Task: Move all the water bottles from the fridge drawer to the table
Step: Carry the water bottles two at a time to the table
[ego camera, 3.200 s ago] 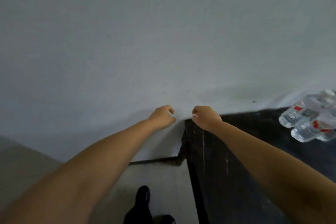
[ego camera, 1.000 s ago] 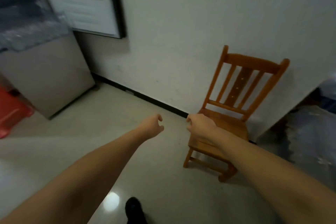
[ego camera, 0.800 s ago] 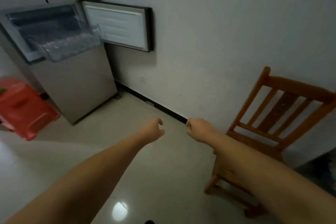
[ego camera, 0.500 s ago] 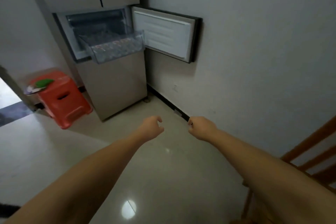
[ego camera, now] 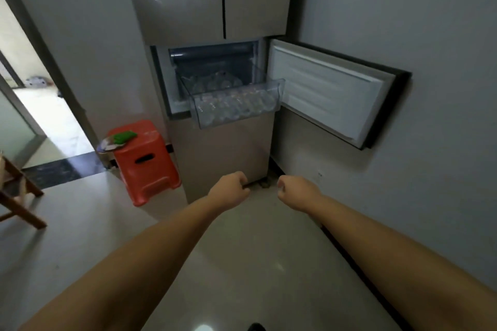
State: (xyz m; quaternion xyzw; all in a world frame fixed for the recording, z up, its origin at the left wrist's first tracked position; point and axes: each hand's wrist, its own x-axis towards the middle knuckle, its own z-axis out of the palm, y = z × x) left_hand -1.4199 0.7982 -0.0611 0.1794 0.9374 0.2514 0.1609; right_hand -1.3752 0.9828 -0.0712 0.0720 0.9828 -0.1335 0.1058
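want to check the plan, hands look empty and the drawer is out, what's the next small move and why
Probably step closer to the fridge and reach one hand toward the drawer. The left hand and right hand are both curled and hold nothing, and they are well short of the drawer, which is pulled out with bottles inside.

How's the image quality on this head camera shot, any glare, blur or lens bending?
Head view: dim and soft overall; daylight washes out the doorway at left; a glare spot sits on the glossy floor; the wide lens bows the fridge edges; bottles in the clear drawer are too blurred to count.
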